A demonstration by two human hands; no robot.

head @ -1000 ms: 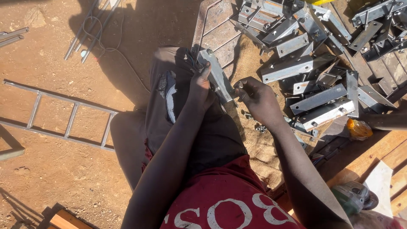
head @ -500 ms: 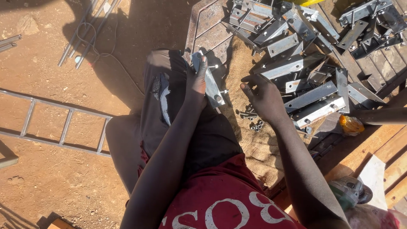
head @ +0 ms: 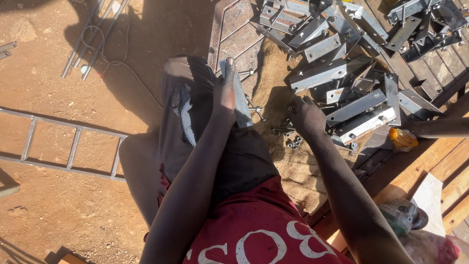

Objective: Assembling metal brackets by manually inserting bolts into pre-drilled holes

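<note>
My left hand (head: 225, 98) grips a flat grey metal bracket (head: 241, 103) that rests lengthwise on my dark-trousered knee. My right hand (head: 307, 116) is down on the burlap sacking (head: 293, 166) to the right of the knee. Its fingers curl over a small scatter of bolts and nuts (head: 289, 137); whether they pinch one is hidden. Just beyond that hand lies a heap of several similar grey metal brackets (head: 351, 73).
A welded metal ladder frame (head: 68, 146) lies on the red dirt at left, with thin rods and a cable (head: 97, 44) behind it. A metal grid panel (head: 234, 29) lies past my knee. Wooden planks (head: 439, 171) and an angle grinder (head: 403, 217) sit at right.
My right hand has gone from beside the bracket down to the bolts on the sacking. My left hand stays on the bracket, now flatter on the knee.
</note>
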